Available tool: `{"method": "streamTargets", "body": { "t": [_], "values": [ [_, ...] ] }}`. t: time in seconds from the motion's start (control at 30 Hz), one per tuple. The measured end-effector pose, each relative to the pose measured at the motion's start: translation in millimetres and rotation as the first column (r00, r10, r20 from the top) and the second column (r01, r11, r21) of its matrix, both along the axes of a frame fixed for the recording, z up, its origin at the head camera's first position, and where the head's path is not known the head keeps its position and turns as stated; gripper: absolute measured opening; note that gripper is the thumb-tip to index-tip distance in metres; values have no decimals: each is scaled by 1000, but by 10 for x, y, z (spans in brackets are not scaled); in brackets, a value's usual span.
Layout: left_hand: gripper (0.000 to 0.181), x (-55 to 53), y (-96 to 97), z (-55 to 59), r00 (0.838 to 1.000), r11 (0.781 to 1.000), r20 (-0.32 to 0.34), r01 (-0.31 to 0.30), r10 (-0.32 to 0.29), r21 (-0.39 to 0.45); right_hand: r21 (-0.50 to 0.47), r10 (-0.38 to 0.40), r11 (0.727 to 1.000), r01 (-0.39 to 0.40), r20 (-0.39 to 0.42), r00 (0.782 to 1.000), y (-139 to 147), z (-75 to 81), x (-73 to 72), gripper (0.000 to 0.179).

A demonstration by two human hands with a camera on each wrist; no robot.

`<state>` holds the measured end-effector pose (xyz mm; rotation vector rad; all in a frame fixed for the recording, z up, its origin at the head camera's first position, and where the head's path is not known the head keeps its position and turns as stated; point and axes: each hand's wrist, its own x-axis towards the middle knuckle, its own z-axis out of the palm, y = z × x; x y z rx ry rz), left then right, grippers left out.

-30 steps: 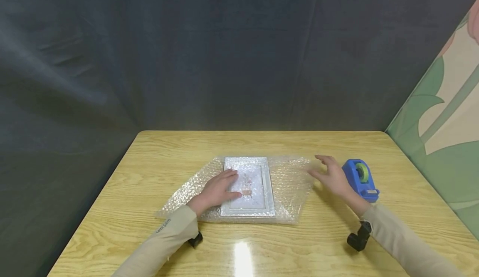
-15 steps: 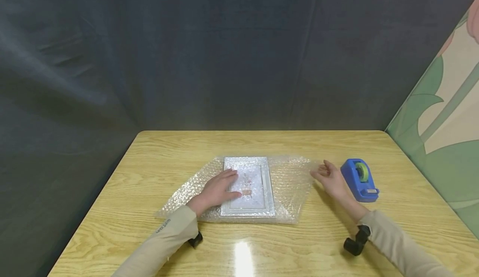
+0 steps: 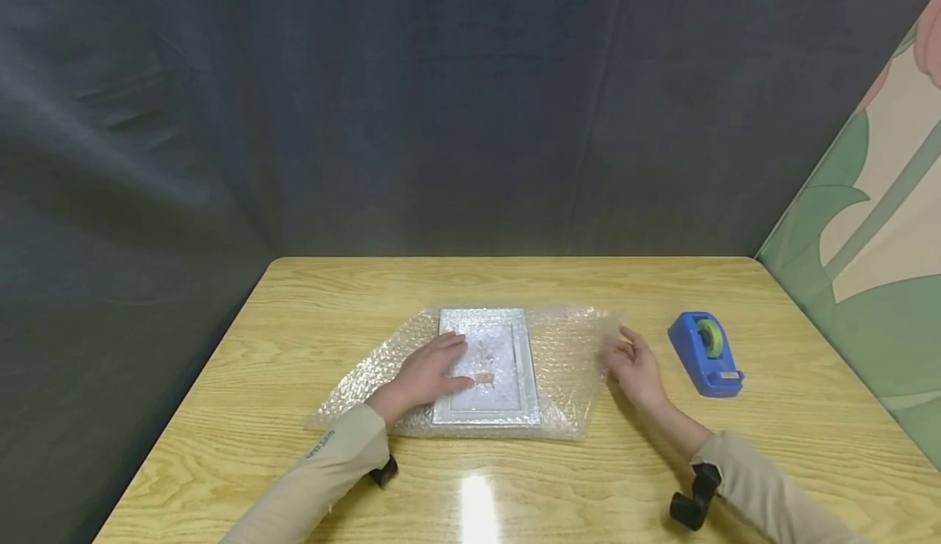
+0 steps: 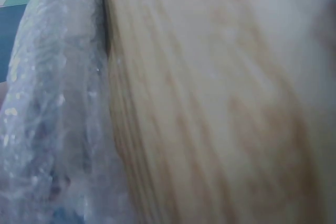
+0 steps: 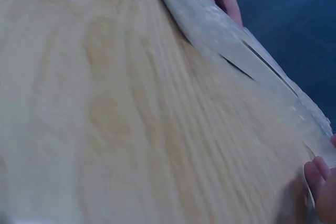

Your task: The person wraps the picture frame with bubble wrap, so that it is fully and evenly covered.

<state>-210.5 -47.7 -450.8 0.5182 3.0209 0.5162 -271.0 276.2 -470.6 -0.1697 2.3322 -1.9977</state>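
Observation:
A silver-edged picture frame (image 3: pixel 524 364) lies mid-table under a layer of bubble wrap (image 3: pixel 566 360). My left hand (image 3: pixel 429 371) rests with fingers spread on the wrapped left half of the frame. At the right edge of the wrap, my right hand (image 3: pixel 634 368) has its fingers curled and pinches the loose sheet. In the right wrist view, fingertips (image 5: pixel 316 174) meet the edge of the bubble wrap (image 5: pixel 283 103) close to the table. The left wrist view has the wrapped side (image 4: pixel 58 87) along its left; the left hand is mostly outside that view.
A blue tape dispenser (image 3: pixel 707 356) with a green-yellow roll stands to the right, beyond the right hand. All of this lies on a wood-grain table (image 3: pixel 559 495). A dark curtain (image 3: pixel 470 119) hangs behind it, and a floral-patterned panel (image 3: pixel 882 283) borders the right side.
The right hand has come left and nearer, its spread fingers curling onto the wrap's right edge. The left hand and the frame have stayed in place.

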Motion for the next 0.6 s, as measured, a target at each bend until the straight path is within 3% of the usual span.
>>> {"method": "streamTargets", "body": {
  "t": [0.3,0.6],
  "values": [
    [69,-6,1,-13,1000,1000,0,3,-3,10,-110,17,993,-38,-188,982,-97,47,100,53],
    [68,-55,15,-20,1000,1000,-15,16,-16,-7,-81,106,988,-135,-292,951,-256,300,75,50]
  ]
}}
